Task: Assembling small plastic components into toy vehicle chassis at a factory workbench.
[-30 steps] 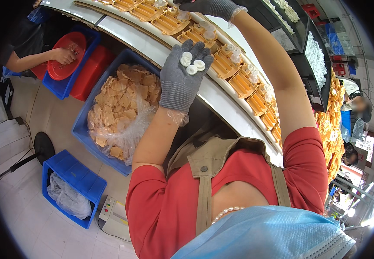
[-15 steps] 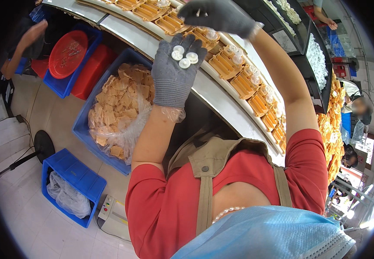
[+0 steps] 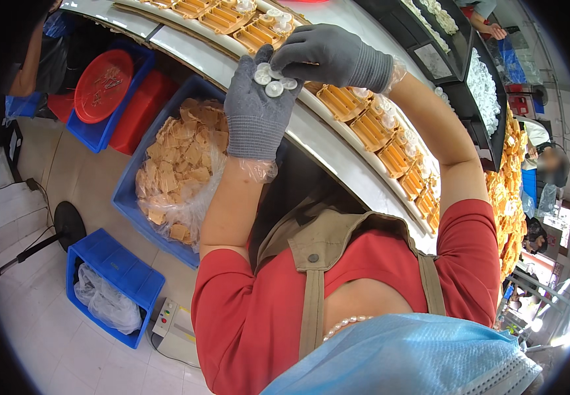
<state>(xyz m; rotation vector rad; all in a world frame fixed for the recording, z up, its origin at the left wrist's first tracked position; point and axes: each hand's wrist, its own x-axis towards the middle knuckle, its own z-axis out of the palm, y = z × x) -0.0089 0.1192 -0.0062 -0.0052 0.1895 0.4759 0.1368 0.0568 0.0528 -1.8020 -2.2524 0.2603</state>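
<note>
My left hand (image 3: pixel 257 108), in a grey knit glove, is palm up with several small white round plastic parts (image 3: pixel 273 89) lying in it. My right hand (image 3: pixel 337 56), gloved the same way, reaches over that palm. Its bent fingertips close on one of the white parts, which they partly hide. Just beyond both hands runs a row of orange plastic housings (image 3: pixel 345 102) on a white rail. White and clear round pieces (image 3: pixel 275 21) sit in the housing nearest my fingers; others down the row carry similar pieces.
Left of the bench stands a blue crate (image 3: pixel 123 197) of flat tan pieces in a plastic bag. Nearby are a red round tray (image 3: pixel 104 85), a tipped blue bin (image 3: pixel 114 283) and a fan (image 3: pixel 69 225). Black bins (image 3: pixel 452 99) of clear parts stand right. Other people work nearby.
My right hand has come down and left from above the housings to my left palm, its fingers now at the white parts. My left hand has shifted slightly left.
</note>
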